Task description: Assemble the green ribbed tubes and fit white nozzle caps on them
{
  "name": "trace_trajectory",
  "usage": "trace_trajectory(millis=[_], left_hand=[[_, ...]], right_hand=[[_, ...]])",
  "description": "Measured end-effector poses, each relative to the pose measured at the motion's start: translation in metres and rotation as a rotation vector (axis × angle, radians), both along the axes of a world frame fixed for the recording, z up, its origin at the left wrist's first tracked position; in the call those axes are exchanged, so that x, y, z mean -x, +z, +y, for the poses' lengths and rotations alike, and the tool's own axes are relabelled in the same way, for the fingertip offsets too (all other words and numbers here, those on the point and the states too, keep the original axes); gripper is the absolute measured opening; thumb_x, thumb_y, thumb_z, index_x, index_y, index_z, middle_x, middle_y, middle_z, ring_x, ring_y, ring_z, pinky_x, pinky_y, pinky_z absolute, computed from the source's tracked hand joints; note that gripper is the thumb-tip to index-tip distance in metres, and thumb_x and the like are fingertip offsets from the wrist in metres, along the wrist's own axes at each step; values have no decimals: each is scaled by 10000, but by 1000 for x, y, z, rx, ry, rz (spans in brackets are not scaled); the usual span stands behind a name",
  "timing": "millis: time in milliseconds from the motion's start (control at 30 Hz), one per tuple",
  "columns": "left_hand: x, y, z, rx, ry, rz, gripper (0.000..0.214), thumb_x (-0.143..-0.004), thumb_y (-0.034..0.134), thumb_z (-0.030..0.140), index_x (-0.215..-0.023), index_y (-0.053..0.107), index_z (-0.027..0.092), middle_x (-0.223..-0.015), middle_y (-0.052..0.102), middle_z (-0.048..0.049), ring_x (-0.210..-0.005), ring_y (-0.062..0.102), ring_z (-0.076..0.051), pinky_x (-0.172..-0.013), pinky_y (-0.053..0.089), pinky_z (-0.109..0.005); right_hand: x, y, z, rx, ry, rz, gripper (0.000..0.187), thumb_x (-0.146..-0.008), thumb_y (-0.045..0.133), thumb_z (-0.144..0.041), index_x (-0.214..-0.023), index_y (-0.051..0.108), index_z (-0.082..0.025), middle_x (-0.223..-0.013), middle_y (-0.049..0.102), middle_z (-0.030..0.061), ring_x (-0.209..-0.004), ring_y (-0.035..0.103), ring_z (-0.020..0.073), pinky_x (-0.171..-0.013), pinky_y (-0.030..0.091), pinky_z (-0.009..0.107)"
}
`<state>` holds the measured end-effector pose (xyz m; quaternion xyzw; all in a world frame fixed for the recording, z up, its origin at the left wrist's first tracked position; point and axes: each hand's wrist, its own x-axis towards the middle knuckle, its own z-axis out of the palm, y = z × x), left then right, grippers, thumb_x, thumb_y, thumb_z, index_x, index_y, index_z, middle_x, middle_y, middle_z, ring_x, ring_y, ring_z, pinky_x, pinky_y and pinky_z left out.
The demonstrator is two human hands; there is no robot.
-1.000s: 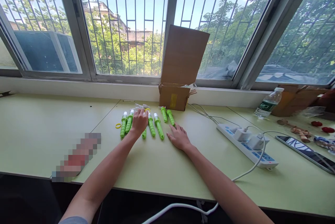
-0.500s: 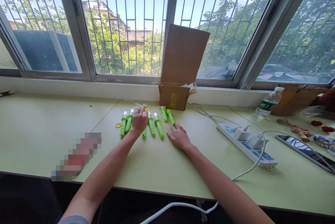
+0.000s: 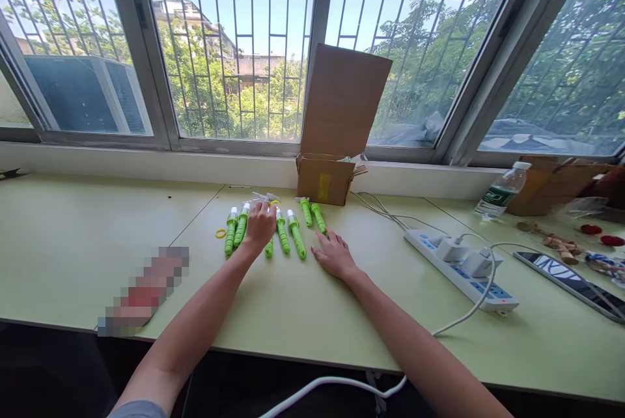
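Several bright green, ridged plastic tubes (image 3: 296, 236) with white tops lie side by side on the pale green table. My left hand (image 3: 260, 226) rests over the middle of this row with its fingers curled down. Its fingertips are hidden, and the lower end of one green tube (image 3: 269, 250) shows beneath it. A yellow ring (image 3: 221, 234) lies left of the row, and another yellow ring (image 3: 275, 204) shows just past my left fingers, beside clear plastic pieces (image 3: 263, 196). My right hand (image 3: 334, 254) lies flat, fingers apart, its fingertips by the end of a green tube (image 3: 318, 218).
An open cardboard box (image 3: 322, 178) stands behind the tubes against the window ledge. To the right are a white power strip (image 3: 463, 275) with cables, a phone (image 3: 569, 282), a water bottle (image 3: 502, 192) and wooden pieces (image 3: 561, 247). A blurred-out patch (image 3: 144, 294) lies at front left.
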<state>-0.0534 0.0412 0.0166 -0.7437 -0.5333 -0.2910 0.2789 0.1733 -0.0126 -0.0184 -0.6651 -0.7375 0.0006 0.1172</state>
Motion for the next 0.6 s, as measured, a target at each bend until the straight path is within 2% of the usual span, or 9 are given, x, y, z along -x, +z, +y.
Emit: trace_trajectory(millis=[600], left_hand=[[0, -2, 2, -28, 0, -3, 218, -902, 397, 191, -882, 613, 174, -990, 609, -115, -935, 529, -259, -758, 402, -374]], right_hand=[[0, 2, 0, 13, 26, -19, 594, -887, 342, -471, -1422, 337, -213, -1495, 277, 68, -1318, 276, 247, -1056, 200, 375]])
